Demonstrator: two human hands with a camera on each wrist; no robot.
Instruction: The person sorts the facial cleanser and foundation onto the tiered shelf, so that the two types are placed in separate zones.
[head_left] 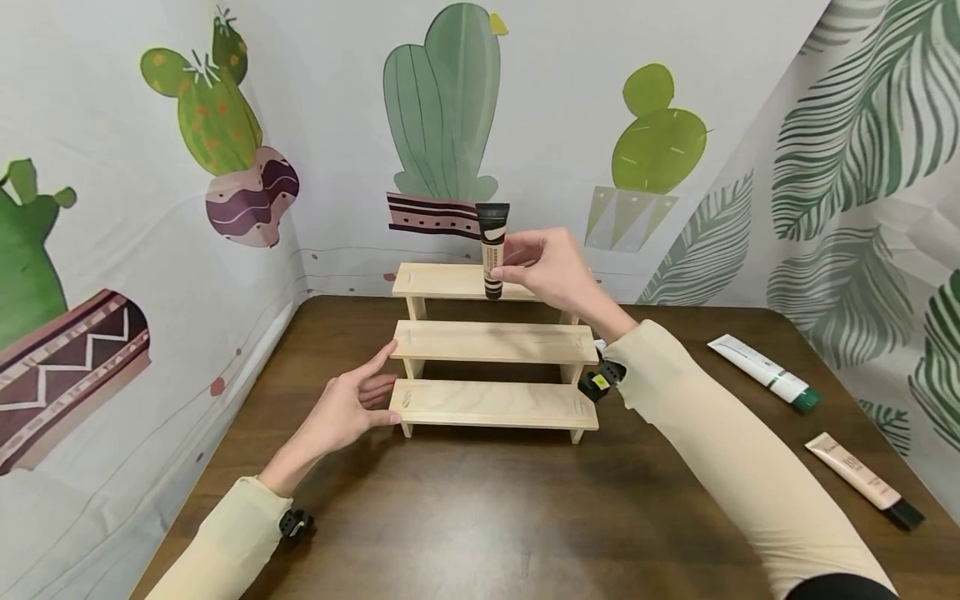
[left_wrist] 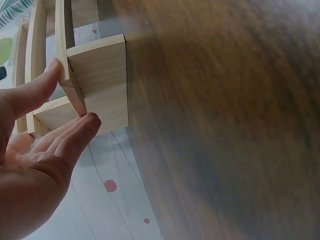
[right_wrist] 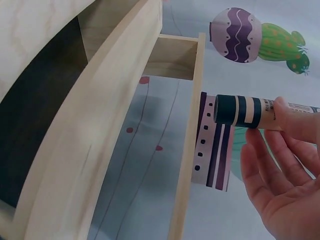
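Note:
My right hand pinches a black-and-beige cosmetic tube between thumb and fingers. The tube stands upright, its dark cap downward and its flat black end up. In the right wrist view the cap end of the tube is close to the top board, with a small gap between. A pale wooden three-step rack stands on the table. At its left end is my left hand, thumb at the lowest board and a fingertip at the middle one. The left wrist view shows those fingers fairly straight, touching the wood.
On the right of the brown table lie a white tube with a green cap and a beige BB tube with a black cap. A cloth printed with cacti and leaves hangs behind and on both sides.

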